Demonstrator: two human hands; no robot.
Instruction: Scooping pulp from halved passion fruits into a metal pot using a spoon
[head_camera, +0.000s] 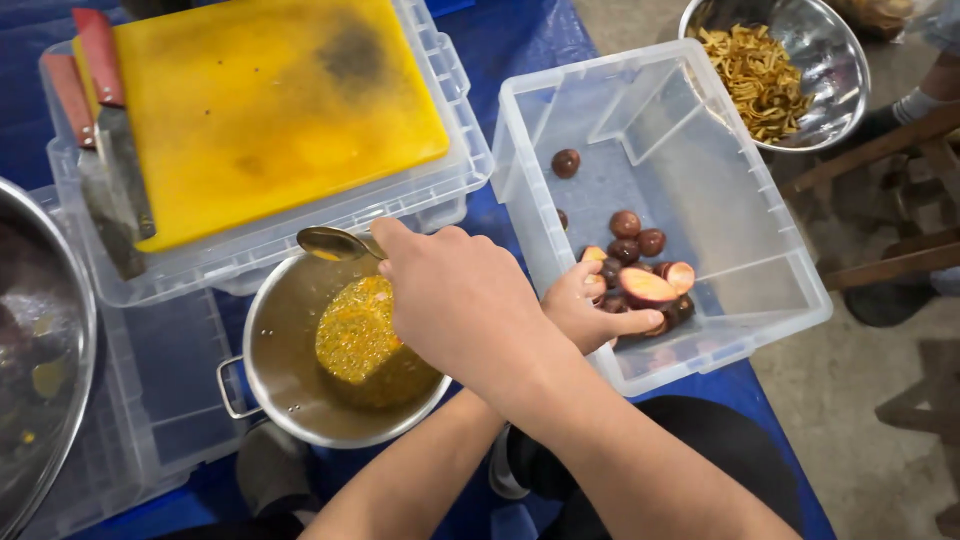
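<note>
Head view: the 2 arms are crossing. The right hand (455, 305) is closing around the handle of a steel spoon (335, 242), whose bowl is hanging over the rim of a round steel 2-handled pot (280, 400) holding orange-yellow seedy pulp (365, 345). The left hand (585, 310) is reaching under that arm into a clear plastic rectangular tub (790, 270) and pinching 1 halved dark-purple fruit (645, 288), cut face up, among small round purple fruits (626, 223).

The half is probably light, with a firm rind and a wet, slippery cut face, so gripping the rind's outer curve looks safest.

Behind, a stained yellow plastic cutting board (270, 110) and a red-handled cleaver (115, 150) are lying on another tub. A steel bowl (845, 60) of yellow shreds (760, 75) is sitting at the far right.
</note>
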